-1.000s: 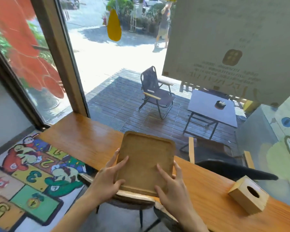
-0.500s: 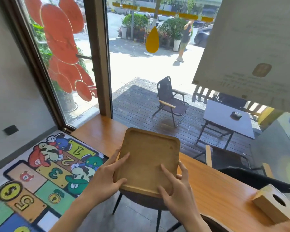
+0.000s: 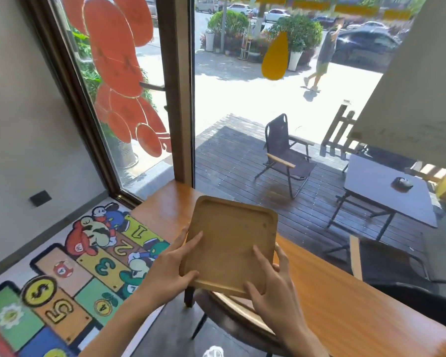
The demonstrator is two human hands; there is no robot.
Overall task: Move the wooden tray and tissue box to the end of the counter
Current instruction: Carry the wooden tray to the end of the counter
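Left hand (image 3: pixel 169 275): clamped on the near-left corner of the wooden tray (image 3: pixel 231 243), thumb lying on the tray's upper face, fingers wrapped under the left edge and out of sight. Right hand (image 3: pixel 273 289): clamped on the near-right corner, thumb on the upper face, index finger running up along the right rim, other fingers curled below. Both hands are bare; forearms enter from the bottom edge of the view.

Tray: square, rounded corners, raised rim, nothing in it. It is tilted, far edge higher than the near edge. Its far part overlaps the wooden counter (image 3: pixel 345 300) near that counter's left end; whether the underside touches the counter cannot be told from this view. The near edge hangs past the counter's front edge, over a chair (image 3: pixel 232 315) with a dark seat and a pale wooden rim.

Counter: orange-brown, runs along the window (image 3: pixel 242 112) from a dark vertical frame post (image 3: pixel 177 99) toward the lower right. The tissue box does not appear in this view.

Floor at left: a colourful numbered hopscotch mat (image 3: pixel 62 292) with cartoon figures. Red oval stickers (image 3: pixel 119 60) on the left pane, one yellow sticker (image 3: pixel 274 56) on the main pane.

Outside: dark decking with a folding chair (image 3: pixel 285 155) and a grey table (image 3: pixel 389 191); a pedestrian (image 3: pixel 322 55) on the sunlit pavement
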